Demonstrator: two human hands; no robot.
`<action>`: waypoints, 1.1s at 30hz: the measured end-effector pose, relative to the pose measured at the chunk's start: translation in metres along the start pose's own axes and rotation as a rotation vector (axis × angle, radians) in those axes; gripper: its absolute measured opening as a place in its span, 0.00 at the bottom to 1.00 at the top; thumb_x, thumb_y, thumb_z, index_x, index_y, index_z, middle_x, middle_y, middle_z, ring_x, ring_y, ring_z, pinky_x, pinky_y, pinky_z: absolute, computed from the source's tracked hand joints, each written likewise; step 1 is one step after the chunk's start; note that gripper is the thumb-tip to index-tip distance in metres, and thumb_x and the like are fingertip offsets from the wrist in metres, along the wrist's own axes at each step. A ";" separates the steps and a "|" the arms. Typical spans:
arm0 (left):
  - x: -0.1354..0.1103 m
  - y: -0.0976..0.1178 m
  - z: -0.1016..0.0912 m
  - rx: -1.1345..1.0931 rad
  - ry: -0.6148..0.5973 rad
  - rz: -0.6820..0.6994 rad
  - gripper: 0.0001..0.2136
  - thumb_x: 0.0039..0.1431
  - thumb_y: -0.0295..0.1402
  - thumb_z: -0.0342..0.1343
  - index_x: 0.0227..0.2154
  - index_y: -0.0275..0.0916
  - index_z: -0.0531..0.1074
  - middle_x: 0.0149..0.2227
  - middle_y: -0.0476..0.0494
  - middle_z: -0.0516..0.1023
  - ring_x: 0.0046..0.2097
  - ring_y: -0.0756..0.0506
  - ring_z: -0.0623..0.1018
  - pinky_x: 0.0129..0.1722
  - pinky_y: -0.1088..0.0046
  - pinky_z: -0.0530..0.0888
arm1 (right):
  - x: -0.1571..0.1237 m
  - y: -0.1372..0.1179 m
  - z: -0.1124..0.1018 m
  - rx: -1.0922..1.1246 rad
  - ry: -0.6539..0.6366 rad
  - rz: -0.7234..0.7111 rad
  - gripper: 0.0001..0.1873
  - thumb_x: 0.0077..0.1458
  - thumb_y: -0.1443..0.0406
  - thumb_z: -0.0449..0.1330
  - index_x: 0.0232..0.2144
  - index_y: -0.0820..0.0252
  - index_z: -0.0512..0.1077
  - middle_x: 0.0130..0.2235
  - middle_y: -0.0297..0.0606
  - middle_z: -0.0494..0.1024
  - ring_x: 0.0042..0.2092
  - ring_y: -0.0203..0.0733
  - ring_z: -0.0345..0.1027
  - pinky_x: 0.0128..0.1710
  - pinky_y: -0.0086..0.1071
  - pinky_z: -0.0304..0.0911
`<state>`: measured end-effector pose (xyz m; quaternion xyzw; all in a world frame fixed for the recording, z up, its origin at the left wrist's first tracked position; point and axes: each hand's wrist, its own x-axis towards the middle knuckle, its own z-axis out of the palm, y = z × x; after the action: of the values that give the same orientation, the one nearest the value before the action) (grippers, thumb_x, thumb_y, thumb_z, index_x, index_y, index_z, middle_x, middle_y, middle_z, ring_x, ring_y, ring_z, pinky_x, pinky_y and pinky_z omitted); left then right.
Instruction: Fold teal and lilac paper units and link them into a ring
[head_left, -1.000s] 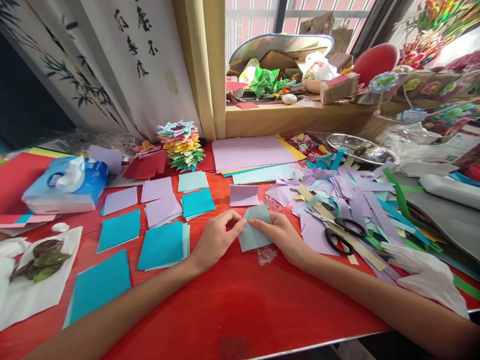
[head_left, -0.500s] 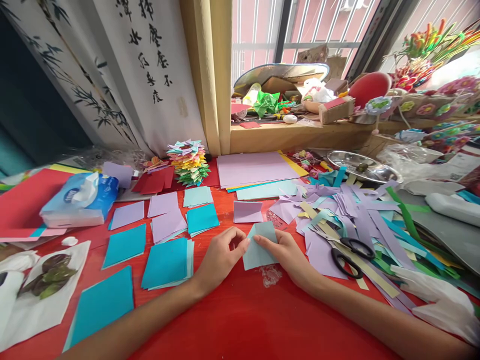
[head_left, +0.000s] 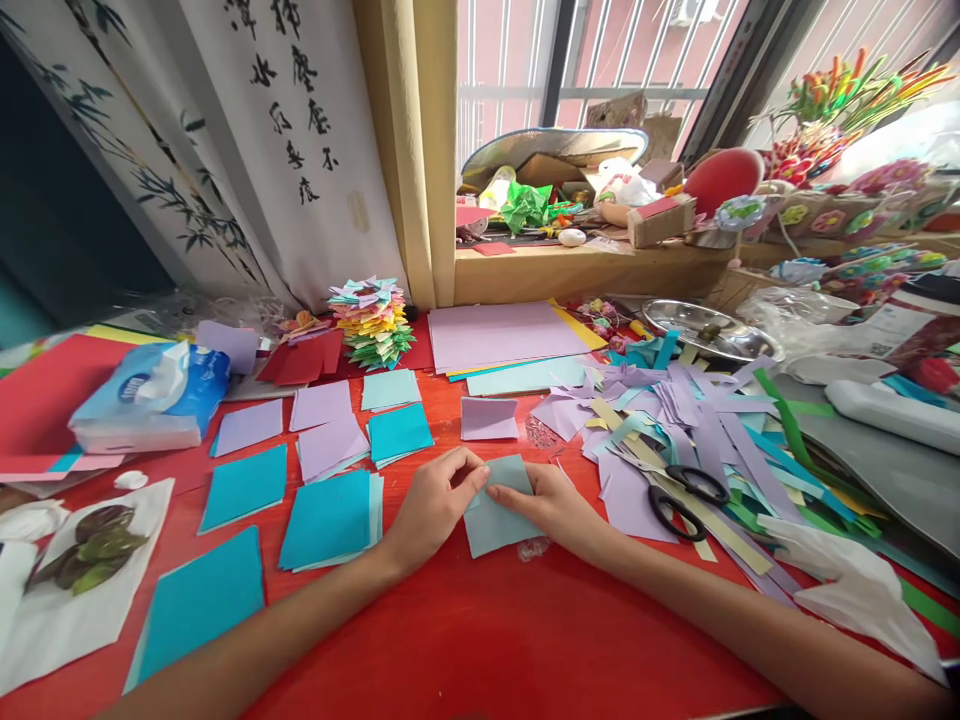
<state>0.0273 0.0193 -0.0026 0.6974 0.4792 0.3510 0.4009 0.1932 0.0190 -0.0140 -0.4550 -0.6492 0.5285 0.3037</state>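
Observation:
Between my two hands is a light blue sheet of paper (head_left: 501, 525), its upper part folded over toward me. My left hand (head_left: 439, 500) pinches the sheet's upper left edge between thumb and fingertips. On the other side, my right hand (head_left: 551, 505) grips it, thumb on the front and fingers hidden behind. Just beyond the sheet lies a folded lilac paper (head_left: 489, 419). Left of my left hand is a stack of teal and pale blue squares (head_left: 327, 520). Black-handled scissors (head_left: 686, 500) lie among paper strips to the right of my right hand.
More teal squares (head_left: 202, 610) and lilac squares (head_left: 330, 445) lie at left, near a tissue pack (head_left: 154, 395). A folded-paper stack (head_left: 371, 325) stands at the back. Large lilac sheets (head_left: 502, 335), a heap of paper strips (head_left: 697, 410) and a metal bowl (head_left: 712, 330) are farther right.
The light blue sheet is turned slightly and sits a little lower between my hands, with its folded-over part lying flatter. Both hands keep their hold. The whole view has shifted slightly.

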 end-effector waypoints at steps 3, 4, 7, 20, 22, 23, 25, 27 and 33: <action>0.001 -0.001 0.000 -0.028 0.004 -0.011 0.11 0.57 0.40 0.48 0.27 0.38 0.68 0.28 0.51 0.70 0.31 0.50 0.68 0.30 0.78 0.65 | 0.000 0.000 0.000 -0.001 0.012 -0.004 0.17 0.52 0.54 0.55 0.25 0.63 0.66 0.23 0.32 0.64 0.25 0.31 0.57 0.22 0.25 0.52; 0.002 -0.002 0.000 -0.040 0.011 -0.022 0.11 0.57 0.40 0.49 0.27 0.38 0.68 0.28 0.51 0.70 0.31 0.50 0.68 0.30 0.78 0.65 | 0.000 0.001 0.001 0.019 0.030 -0.011 0.17 0.52 0.54 0.55 0.27 0.63 0.66 0.24 0.33 0.66 0.26 0.32 0.57 0.23 0.25 0.53; 0.004 -0.006 0.000 -0.108 0.054 -0.065 0.11 0.56 0.41 0.50 0.29 0.38 0.68 0.29 0.50 0.72 0.32 0.50 0.69 0.31 0.77 0.66 | -0.001 0.001 0.002 0.086 0.122 -0.063 0.15 0.54 0.55 0.54 0.34 0.62 0.68 0.30 0.35 0.70 0.30 0.35 0.62 0.27 0.26 0.59; 0.004 -0.004 -0.002 -0.216 0.079 -0.053 0.13 0.57 0.42 0.48 0.28 0.38 0.69 0.28 0.49 0.70 0.29 0.51 0.67 0.28 0.77 0.65 | -0.007 -0.002 0.002 -0.161 0.175 -0.197 0.21 0.58 0.63 0.47 0.52 0.52 0.67 0.37 0.34 0.76 0.42 0.44 0.66 0.40 0.35 0.62; 0.004 -0.004 -0.002 -0.211 0.086 -0.047 0.12 0.57 0.41 0.48 0.29 0.38 0.69 0.29 0.49 0.71 0.30 0.50 0.68 0.29 0.78 0.65 | -0.008 -0.004 0.002 -0.155 0.164 -0.203 0.20 0.57 0.62 0.49 0.52 0.52 0.68 0.38 0.33 0.76 0.39 0.43 0.66 0.38 0.34 0.62; 0.004 -0.004 -0.003 -0.206 0.084 -0.043 0.12 0.57 0.41 0.48 0.29 0.38 0.70 0.29 0.49 0.71 0.31 0.50 0.68 0.30 0.78 0.66 | -0.008 -0.006 0.002 -0.150 0.162 -0.202 0.20 0.57 0.60 0.50 0.51 0.52 0.68 0.37 0.33 0.76 0.37 0.41 0.66 0.35 0.33 0.62; 0.004 -0.004 -0.003 -0.181 0.068 -0.036 0.11 0.57 0.40 0.49 0.30 0.38 0.70 0.30 0.49 0.72 0.32 0.49 0.69 0.30 0.78 0.66 | -0.010 -0.008 0.002 -0.147 0.161 -0.187 0.21 0.56 0.57 0.52 0.51 0.51 0.69 0.33 0.33 0.76 0.30 0.38 0.64 0.29 0.31 0.60; 0.004 -0.004 -0.004 -0.134 0.053 -0.029 0.11 0.57 0.40 0.49 0.29 0.38 0.70 0.30 0.49 0.72 0.33 0.49 0.70 0.31 0.78 0.65 | -0.011 -0.010 0.002 -0.148 0.169 -0.164 0.21 0.55 0.55 0.53 0.50 0.51 0.69 0.28 0.31 0.75 0.26 0.36 0.62 0.25 0.29 0.58; 0.006 -0.007 -0.004 -0.124 0.058 -0.052 0.11 0.57 0.40 0.48 0.28 0.38 0.69 0.30 0.49 0.71 0.33 0.49 0.69 0.30 0.77 0.66 | -0.010 -0.010 0.001 0.051 0.171 -0.195 0.16 0.55 0.60 0.55 0.46 0.50 0.72 0.43 0.32 0.77 0.45 0.43 0.68 0.44 0.35 0.63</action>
<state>0.0229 0.0275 -0.0066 0.6482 0.4860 0.3894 0.4383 0.1936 0.0092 -0.0038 -0.4252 -0.6485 0.4720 0.4193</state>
